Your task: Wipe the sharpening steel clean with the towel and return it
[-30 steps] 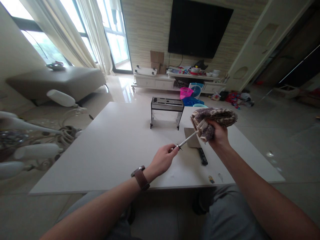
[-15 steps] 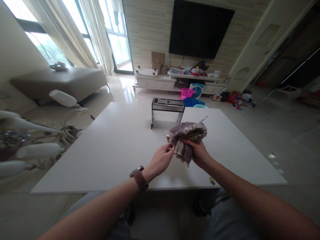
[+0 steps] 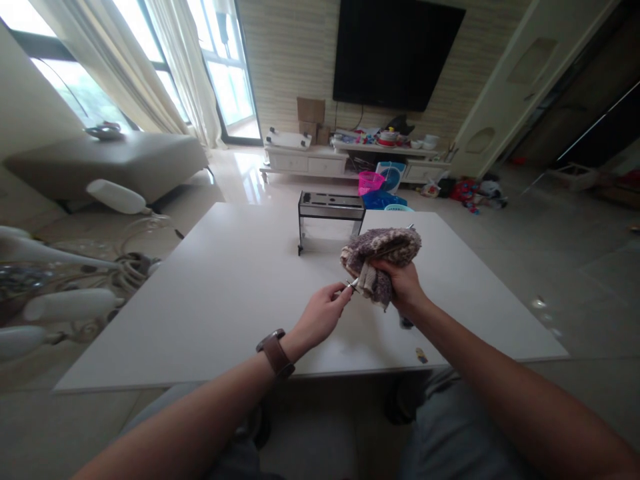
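Note:
My right hand (image 3: 406,283) is closed on a bunched, fluffy grey-brown and cream towel (image 3: 383,257) above the white table. A slim silvery metal tool (image 3: 354,284) runs into the towel's lower left side, and my left hand (image 3: 327,308) pinches its near end. A small shiny tip shows past the towel's upper right edge. The towel covers the tool's middle, so its kind cannot be made out. Behind the towel stands a clear-sided rack (image 3: 333,208) with a slotted metal top.
On the white table (image 3: 225,287), a small yellow-and-blue piece (image 3: 421,355) lies near the front edge. A dark object (image 3: 406,322) sits partly behind my right wrist. White lamp parts (image 3: 75,305) with cables crowd the left side. Beyond the table are a pink basket (image 3: 371,182) and a TV cabinet (image 3: 320,164).
Both hands and the towel have shifted slightly up, the towel also rightward. The tool's near end now shows between my left fingers and the towel; less of its far tip sticks out.

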A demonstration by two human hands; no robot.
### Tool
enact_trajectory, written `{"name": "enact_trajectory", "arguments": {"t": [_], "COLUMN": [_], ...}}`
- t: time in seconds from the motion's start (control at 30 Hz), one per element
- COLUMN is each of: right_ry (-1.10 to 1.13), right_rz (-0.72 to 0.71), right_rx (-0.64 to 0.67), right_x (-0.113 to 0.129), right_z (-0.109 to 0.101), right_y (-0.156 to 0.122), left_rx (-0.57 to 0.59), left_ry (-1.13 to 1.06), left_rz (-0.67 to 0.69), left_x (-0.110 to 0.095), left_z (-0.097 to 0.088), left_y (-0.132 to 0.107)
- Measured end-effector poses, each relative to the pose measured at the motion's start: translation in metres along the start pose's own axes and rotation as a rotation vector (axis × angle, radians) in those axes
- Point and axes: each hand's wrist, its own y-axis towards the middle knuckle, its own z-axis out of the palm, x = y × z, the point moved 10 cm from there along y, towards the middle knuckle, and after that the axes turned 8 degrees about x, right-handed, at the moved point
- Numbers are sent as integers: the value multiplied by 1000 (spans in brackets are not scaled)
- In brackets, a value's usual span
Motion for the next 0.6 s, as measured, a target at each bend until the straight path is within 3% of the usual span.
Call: {"name": "enact_trajectory", "arguments": {"t": [0.23, 0.3, 0.43, 0.6], "right_ry": [110, 121, 108, 142], "right_rz": [-152, -172, -67, 125], "right_rx": [-228, -230, -40, 73], "right_x": [37, 41, 33, 8], "right_z": [-52, -60, -46, -12], "right_y": [26, 31, 34, 4], "left_rx": [24, 30, 125, 273], "left_ry": [61, 29, -199, -568], "left_rz": [-37, -60, -152, -206], "left_x": [1, 4, 18, 22], "left_z": [0, 0, 10, 29], "left_y": [-5, -6, -8, -10]}}
